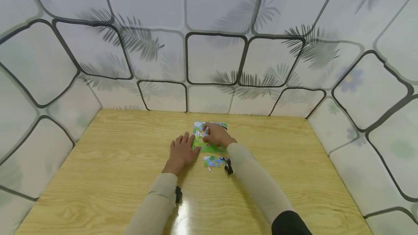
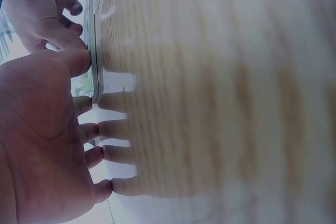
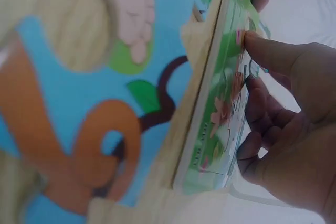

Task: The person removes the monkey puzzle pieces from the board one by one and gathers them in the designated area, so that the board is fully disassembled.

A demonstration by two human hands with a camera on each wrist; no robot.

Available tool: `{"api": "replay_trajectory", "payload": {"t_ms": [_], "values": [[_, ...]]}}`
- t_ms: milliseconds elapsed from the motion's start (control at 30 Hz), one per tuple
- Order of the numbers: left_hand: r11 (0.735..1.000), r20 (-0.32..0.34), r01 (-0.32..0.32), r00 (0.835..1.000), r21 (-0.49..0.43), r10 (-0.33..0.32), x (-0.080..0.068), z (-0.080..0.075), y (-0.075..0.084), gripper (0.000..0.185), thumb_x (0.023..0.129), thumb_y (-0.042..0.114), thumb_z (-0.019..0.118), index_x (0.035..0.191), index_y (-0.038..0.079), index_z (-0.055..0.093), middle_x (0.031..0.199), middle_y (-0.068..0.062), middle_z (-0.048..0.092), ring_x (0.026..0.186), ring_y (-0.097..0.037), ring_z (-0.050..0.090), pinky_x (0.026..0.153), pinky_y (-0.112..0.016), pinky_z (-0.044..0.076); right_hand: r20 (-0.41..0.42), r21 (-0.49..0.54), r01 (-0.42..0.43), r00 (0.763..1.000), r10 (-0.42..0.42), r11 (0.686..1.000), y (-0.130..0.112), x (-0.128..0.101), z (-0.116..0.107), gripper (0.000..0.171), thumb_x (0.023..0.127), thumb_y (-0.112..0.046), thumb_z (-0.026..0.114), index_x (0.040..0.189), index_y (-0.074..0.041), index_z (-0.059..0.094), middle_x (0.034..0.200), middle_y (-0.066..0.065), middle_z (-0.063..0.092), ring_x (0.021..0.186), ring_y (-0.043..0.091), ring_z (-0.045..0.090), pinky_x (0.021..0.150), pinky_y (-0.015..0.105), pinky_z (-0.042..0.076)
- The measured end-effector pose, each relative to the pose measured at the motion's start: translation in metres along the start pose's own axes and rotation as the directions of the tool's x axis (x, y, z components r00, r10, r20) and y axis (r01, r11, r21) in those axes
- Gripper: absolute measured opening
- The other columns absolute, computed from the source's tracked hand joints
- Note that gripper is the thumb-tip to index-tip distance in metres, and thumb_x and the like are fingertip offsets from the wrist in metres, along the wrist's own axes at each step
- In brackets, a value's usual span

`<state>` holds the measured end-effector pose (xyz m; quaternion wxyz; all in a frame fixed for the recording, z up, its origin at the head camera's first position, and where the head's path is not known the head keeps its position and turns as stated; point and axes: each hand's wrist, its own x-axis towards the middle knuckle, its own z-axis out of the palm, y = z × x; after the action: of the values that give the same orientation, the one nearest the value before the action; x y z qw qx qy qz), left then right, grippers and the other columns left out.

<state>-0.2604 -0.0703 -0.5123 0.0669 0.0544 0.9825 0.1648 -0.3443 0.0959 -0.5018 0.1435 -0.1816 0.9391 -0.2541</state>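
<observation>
A colourful jigsaw board (image 1: pixel 204 149) with a green and blue animal picture lies flat on the table. My left hand (image 1: pixel 183 152) rests at its left side with fingers spread, the fingertips down on the wood and the thumb (image 2: pixel 79 62) against the board's edge. Over the board, my right hand (image 1: pixel 218 134) has thumb and fingers curled together around a small puzzle piece (image 3: pixel 254 68) close to the picture surface; most of that piece is hidden by the fingers. Loose puzzle pieces (image 1: pixel 213 161) with blue, green and brown parts lie just in front of the board.
The wooden table (image 1: pixel 130 177) runs up to a pale patterned wall (image 1: pixel 209 99) behind, with more of it on both sides. Black wrist devices hang at both beige sleeves (image 1: pixel 258 177), the right one overlapping the loose pieces.
</observation>
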Motion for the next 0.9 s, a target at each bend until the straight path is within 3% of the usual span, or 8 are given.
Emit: {"api": "replay_trajectory", "payload": {"t_ms": [133, 267, 433, 767, 900], "values": [[1.0, 0.007, 0.0, 1.0, 0.006, 0.0, 0.0, 0.0, 0.001, 0.066, 0.099, 0.052, 0.04, 0.153, 0.014, 0.03, 0.161, -0.014, 0.021, 0.146, -0.039, 0.022, 0.117, -0.061, 0.018, -0.049, -0.024, 0.044, 0.998, -0.045, 0.999, 0.003, -0.001, 0.001, 0.031, 0.089, -0.024, 0.07, 0.117, -0.019, 0.055, 0.1, -0.001, 0.063, 0.083, 0.013, 0.061, 0.074, 0.029, 0.053], [1.0, 0.015, 0.003, 1.0, 0.015, -0.003, -0.001, -0.001, 0.002, 0.067, 0.099, 0.053, 0.039, 0.153, 0.015, 0.029, 0.162, -0.013, 0.02, 0.147, -0.038, 0.021, 0.117, -0.061, 0.018, -0.087, 0.029, 0.056, 0.995, -0.053, 0.998, 0.004, -0.005, 0.001, 0.023, 0.093, -0.022, 0.065, 0.114, -0.022, 0.055, 0.103, -0.001, 0.064, 0.088, 0.015, 0.063, 0.076, 0.031, 0.054], [1.0, 0.02, 0.01, 1.0, 0.019, -0.01, -0.001, -0.002, 0.003, 0.067, 0.099, 0.053, 0.039, 0.153, 0.015, 0.029, 0.162, -0.013, 0.02, 0.147, -0.038, 0.021, 0.117, -0.061, 0.018, -0.129, 0.131, 0.067, 0.99, -0.05, 0.989, 0.004, -0.011, -0.002, 0.018, 0.096, -0.022, 0.061, 0.113, -0.021, 0.056, 0.102, 0.002, 0.064, 0.086, 0.016, 0.063, 0.073, 0.032, 0.053], [1.0, 0.02, 0.0, 1.0, 0.01, 0.0, -0.005, -0.005, 0.003, 0.066, 0.1, 0.053, 0.039, 0.153, 0.014, 0.03, 0.161, -0.014, 0.021, 0.146, -0.039, 0.022, 0.117, -0.06, 0.019, -0.168, 0.195, 0.095, 0.984, -0.062, 0.976, 0.011, -0.025, -0.01, 0.02, 0.095, -0.021, 0.062, 0.115, -0.019, 0.057, 0.099, 0.001, 0.066, 0.08, 0.012, 0.061, 0.07, 0.029, 0.051], [1.0, 0.015, -0.003, 1.0, -0.002, 0.003, -0.004, -0.005, 0.002, 0.064, 0.101, 0.051, 0.037, 0.153, 0.014, 0.03, 0.161, -0.014, 0.021, 0.146, -0.039, 0.022, 0.117, -0.06, 0.019, -0.166, 0.218, 0.096, 0.984, -0.059, 0.971, 0.016, -0.035, -0.013, 0.02, 0.096, -0.022, 0.059, 0.116, -0.02, 0.056, 0.097, 0.001, 0.065, 0.069, 0.014, 0.058, 0.06, 0.029, 0.048]]}}
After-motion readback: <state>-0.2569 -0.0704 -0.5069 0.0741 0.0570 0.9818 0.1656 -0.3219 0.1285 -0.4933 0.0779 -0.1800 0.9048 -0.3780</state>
